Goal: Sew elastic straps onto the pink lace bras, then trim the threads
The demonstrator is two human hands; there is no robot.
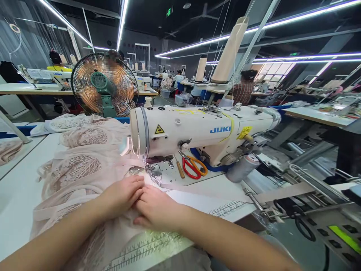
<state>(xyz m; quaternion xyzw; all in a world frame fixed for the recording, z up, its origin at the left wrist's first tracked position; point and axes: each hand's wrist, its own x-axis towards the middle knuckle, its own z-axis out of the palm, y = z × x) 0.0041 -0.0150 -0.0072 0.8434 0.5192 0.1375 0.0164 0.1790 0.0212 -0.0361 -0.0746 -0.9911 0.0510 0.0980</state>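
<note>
A white sewing machine (194,126) stands across the table with its needle end over a pale pink lace bra (84,195). Close in front of the presser foot (149,169), my left hand (122,195) has its fingers bent and pressed together on the fabric. My right hand (159,209) touches it from the right, fingers closed on the same cloth near the needle plate. Both sets of fingertips are partly hidden. More pink lace bras (84,135) trail in a chain behind and to the left.
Red-and-orange-handled scissors (194,167) and a wooden-handled awl (179,169) lie under the machine arm. A grey thread cone (243,167) stands right of them. A large fan (104,84) is beyond the table. Printed rulers (141,250) mark the front edge; metal rollers (256,199) guide a band at right.
</note>
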